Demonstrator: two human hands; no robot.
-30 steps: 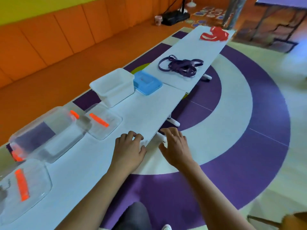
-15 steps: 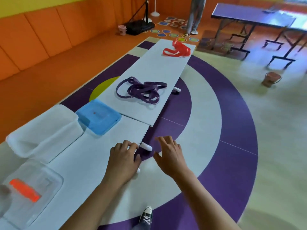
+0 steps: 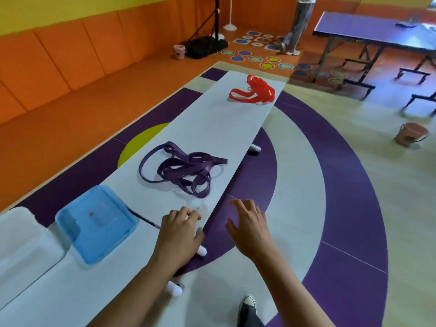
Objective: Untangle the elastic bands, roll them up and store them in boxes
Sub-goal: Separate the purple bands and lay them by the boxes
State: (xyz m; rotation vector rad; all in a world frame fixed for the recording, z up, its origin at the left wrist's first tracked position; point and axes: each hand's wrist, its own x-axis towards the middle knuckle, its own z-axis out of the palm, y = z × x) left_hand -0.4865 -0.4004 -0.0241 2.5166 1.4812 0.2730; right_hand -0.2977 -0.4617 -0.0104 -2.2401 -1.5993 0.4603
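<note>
A tangled heap of purple elastic bands (image 3: 182, 172) lies on the long white table (image 3: 212, 123), a short way beyond my hands. A tangle of red bands (image 3: 256, 92) sits at the table's far end. My left hand (image 3: 180, 234) rests palm down on the table's near edge, fingers curled, holding nothing. Beside the table, my right hand (image 3: 250, 224) hovers over the floor with fingers spread and empty. A blue box lid (image 3: 94, 224) lies left of my left hand, next to a white translucent box (image 3: 21, 246).
A person's legs (image 3: 296, 29) stand at the far end of the room near a purple ping-pong table (image 3: 377, 31). A pink bucket (image 3: 411, 134) sits on the floor to the right, another (image 3: 179, 51) by the orange wall. My shoe (image 3: 247, 305) shows below.
I have moved along the table toward the purple bands; they are now much nearer. The clear boxes with orange clips have left the view. Both hands stay empty.
</note>
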